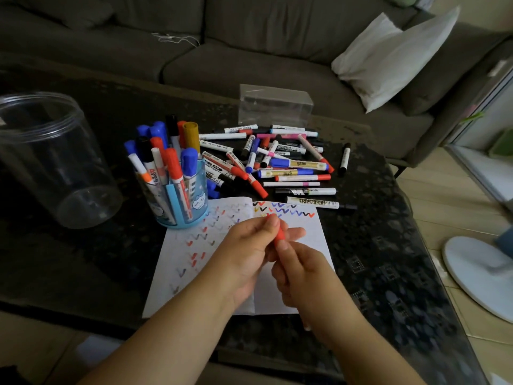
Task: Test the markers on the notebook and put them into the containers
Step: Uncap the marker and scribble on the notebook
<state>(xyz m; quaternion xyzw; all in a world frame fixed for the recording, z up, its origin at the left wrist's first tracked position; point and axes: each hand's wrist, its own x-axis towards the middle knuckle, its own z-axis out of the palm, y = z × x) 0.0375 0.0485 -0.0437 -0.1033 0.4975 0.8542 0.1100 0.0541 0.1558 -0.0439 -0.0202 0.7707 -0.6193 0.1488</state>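
An open notebook (291,290) lies on the dark table, its pages marked with red, blue and black zigzag strokes. Above it my left hand (247,248) and my right hand (299,276) both grip one red marker (279,234); the hands hide most of it, so I cannot tell whether its cap is on. A blue cup (191,201) full of upright markers stands at the notebook's upper left corner. A loose pile of markers (277,159) lies beyond the notebook.
A large clear round jar (52,157) stands at the left of the table (388,259). A clear rectangular box (274,107) sits behind the pile. A grey sofa with a white pillow (388,62) is beyond. A white fan base (477,273) stands on the floor right.
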